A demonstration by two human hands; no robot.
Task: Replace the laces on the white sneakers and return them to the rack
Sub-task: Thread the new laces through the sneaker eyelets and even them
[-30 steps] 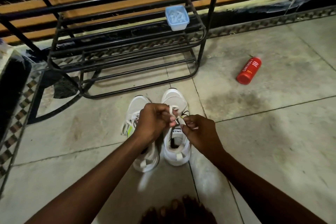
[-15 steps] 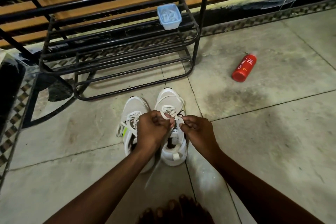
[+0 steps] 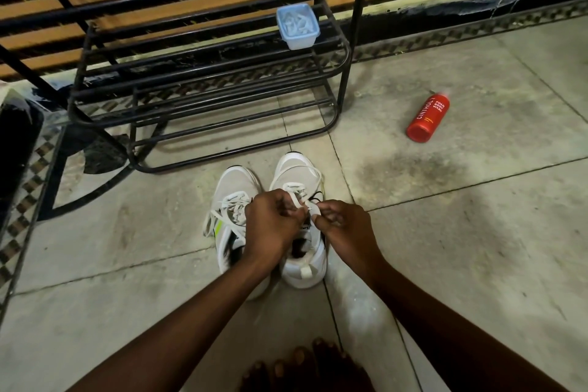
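Now, your left hand (image 3: 273, 226) and right hand (image 3: 343, 229) each pinch the lace (image 3: 295, 200), fingers curled, directly above the sneaker (image 3: 296, 170). Pull both ends evenly outward from that pinch; the rack (image 3: 206, 99) stands beyond your knuckles.

The lace (image 3: 295, 201) of the right sneaker (image 3: 294, 169) is being drawn out into a wider loop that is being spread over the toe, where a second ago only a short upright end was seen. The left hand (image 3: 273, 227) is being lowered slightly toward the tongue. The right hand (image 3: 345, 229) is being brought in closer, so the gap between the two hands is being narrowed.
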